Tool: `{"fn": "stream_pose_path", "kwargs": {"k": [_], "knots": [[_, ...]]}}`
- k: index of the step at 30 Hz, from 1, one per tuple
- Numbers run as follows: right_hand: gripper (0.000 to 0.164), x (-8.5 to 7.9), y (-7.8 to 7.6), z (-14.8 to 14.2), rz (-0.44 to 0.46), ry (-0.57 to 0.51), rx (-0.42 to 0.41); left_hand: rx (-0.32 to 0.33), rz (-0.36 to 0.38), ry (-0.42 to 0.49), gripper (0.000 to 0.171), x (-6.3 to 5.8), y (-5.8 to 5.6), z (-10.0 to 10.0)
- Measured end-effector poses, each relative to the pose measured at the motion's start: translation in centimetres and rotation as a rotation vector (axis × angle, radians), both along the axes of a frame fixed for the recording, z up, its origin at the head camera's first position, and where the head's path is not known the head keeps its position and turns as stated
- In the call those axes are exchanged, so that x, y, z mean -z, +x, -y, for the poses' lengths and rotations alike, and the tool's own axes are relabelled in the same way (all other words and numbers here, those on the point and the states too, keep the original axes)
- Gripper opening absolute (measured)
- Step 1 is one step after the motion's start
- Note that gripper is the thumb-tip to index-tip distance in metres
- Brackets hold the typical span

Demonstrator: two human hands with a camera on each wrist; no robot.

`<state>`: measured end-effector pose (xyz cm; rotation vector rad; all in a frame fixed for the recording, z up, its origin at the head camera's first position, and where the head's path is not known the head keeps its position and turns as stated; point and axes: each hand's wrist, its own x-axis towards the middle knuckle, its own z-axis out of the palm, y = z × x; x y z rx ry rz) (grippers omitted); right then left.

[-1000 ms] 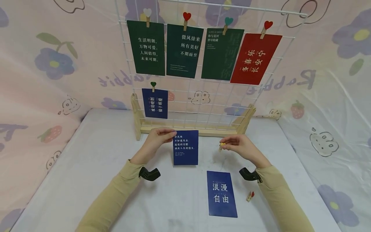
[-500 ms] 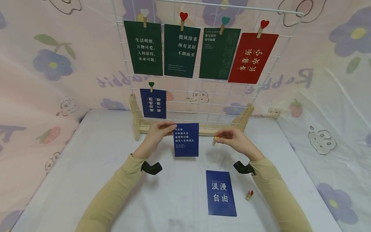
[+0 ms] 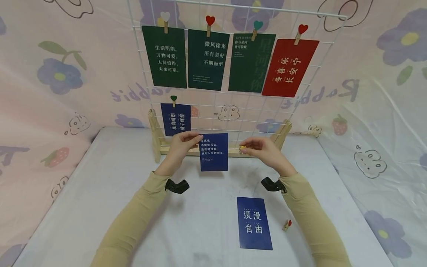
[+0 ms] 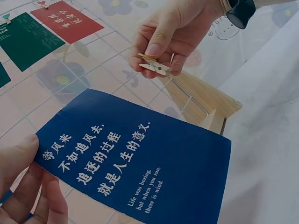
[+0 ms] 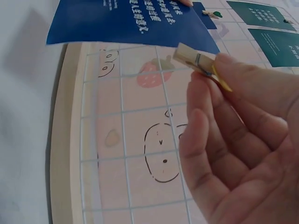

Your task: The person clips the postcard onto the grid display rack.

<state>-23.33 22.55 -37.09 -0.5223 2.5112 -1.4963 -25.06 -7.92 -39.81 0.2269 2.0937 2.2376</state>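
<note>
My left hand pinches a blue card with white writing by its upper left corner, holding it upright in front of the white wire grid's lower part. To the right of the card, my right hand pinches a small wooden clothespin with a yellow part under the thumb. In the left wrist view the clothespin sits between thumb and fingers, apart from the card. The wire grid stands behind both hands in a wooden base.
Three green cards and a red card hang along the grid's top on heart clothespins. A smaller-looking blue card hangs below at left. Another blue card and a red-heart clothespin lie on the white table.
Both hands have moved forward toward the grid, the left with the blue card and the right with the clothespin. The right hand has also come left, nearer the card.
</note>
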Motion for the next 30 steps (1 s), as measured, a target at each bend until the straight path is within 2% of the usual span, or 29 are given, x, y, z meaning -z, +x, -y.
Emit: {"fn": "stream_pose_path", "kwargs": {"k": [7,16,20,24,26,30], "knots": [[0.030,-0.3,-0.7,0.7,-0.013,-0.032,0.019,-0.027,-0.021,-0.011,0.029,-0.6,-0.5,-0.5],[0.031,-0.9,-1.6,1.4,-0.081,-0.072,0.054,-0.052,-0.083,-0.039,0.032,-1.4,-1.3,-1.1],[0.031,-1.7,-1.5,2.0,-0.098,-0.078,0.073,-0.047,-0.090,-0.051,0.031,-2.4,-1.1,-1.4],[0.029,-1.9,-1.5,2.2,-0.128,-0.084,0.093,-0.045,-0.100,-0.042,0.030,-2.5,-1.2,-1.7],[0.031,-1.6,-1.7,2.2,-0.137,-0.093,0.101,-0.050,-0.110,-0.029,0.031,-2.0,-1.6,-1.8],[0.032,-1.8,-2.0,2.6,-0.140,-0.104,0.134,-0.058,-0.140,-0.032,0.030,-2.3,-1.8,-1.9]]}}
